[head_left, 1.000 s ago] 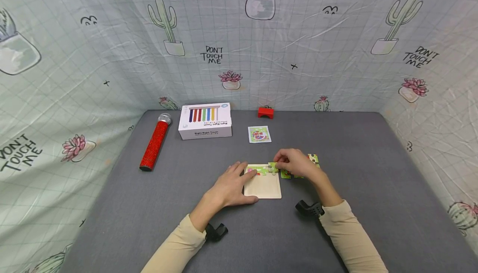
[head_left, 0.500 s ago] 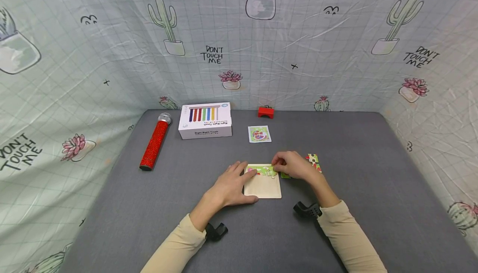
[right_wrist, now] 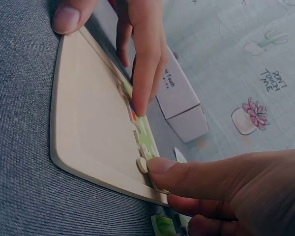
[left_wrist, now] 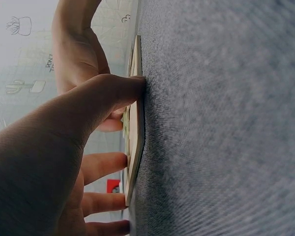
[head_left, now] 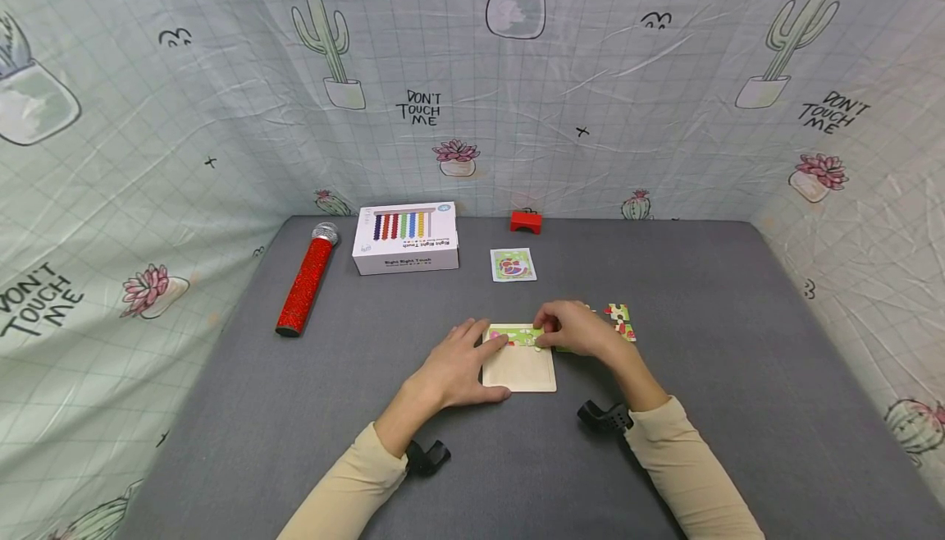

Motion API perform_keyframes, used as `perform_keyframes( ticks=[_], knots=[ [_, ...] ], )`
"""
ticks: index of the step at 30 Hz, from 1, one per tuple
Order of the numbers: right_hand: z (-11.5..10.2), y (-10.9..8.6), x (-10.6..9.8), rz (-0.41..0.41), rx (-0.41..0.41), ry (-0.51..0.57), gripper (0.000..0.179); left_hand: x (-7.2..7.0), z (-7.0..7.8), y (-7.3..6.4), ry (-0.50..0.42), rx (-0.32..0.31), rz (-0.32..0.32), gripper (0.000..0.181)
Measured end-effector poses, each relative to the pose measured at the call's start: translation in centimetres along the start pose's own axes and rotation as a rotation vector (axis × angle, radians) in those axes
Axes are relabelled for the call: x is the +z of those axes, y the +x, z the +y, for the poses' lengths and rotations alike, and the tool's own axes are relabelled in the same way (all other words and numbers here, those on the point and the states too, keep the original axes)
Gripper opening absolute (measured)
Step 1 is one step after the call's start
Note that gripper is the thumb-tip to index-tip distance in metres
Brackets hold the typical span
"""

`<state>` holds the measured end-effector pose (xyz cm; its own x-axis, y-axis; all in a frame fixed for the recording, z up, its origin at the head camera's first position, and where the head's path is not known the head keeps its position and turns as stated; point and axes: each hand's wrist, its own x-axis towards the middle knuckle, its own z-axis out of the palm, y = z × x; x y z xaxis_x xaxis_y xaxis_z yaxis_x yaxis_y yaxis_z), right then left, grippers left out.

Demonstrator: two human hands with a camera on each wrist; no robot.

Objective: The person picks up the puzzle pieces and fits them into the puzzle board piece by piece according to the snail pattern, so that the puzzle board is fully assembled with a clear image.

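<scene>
Grey table (head_left: 295, 425) under microphone (head_left: 306, 286), box (head_left: 406, 240), tray (head_left: 518, 371)

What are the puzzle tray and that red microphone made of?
The puzzle tray looks like smooth, unpainted wood or fibreboard: its surface is pale, matte cream. The microphone seems glitter-coated on its red, speckled handle, base material unclear; its silvery head may be metal or plastic.

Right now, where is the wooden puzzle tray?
In the head view, the wooden puzzle tray lies on the grey table just right of centre, with the left hand at its left edge and the right hand at its top-right corner.
</scene>
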<state>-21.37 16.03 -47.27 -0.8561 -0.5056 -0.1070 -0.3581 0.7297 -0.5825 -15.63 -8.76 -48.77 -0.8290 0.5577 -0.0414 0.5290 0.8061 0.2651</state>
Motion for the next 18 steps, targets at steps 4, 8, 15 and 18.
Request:
perform_keyframes(
  ticks=[4,8,15,18],
  knots=[
    [-0.2,0.01,0.1,0.008,0.003,-0.012,0.016,0.06,-0.03,0.02,0.002,0.001,0.001,0.08],
    [-0.3,0.04,0.21,0.015,0.003,-0.015,0.016,0.07,-0.04,0.06,0.009,0.003,0.002,0.08],
    [-0.39,0.11,0.47,0.041,-0.015,-0.02,0.012,0.04,-0.03,0.06,0.013,0.004,0.003,0.08],
    [-0.42,0.15,0.59,0.048,-0.016,-0.027,0.011,-0.02,0.0,0.02,0.008,0.002,0.003,0.08]
  ],
)
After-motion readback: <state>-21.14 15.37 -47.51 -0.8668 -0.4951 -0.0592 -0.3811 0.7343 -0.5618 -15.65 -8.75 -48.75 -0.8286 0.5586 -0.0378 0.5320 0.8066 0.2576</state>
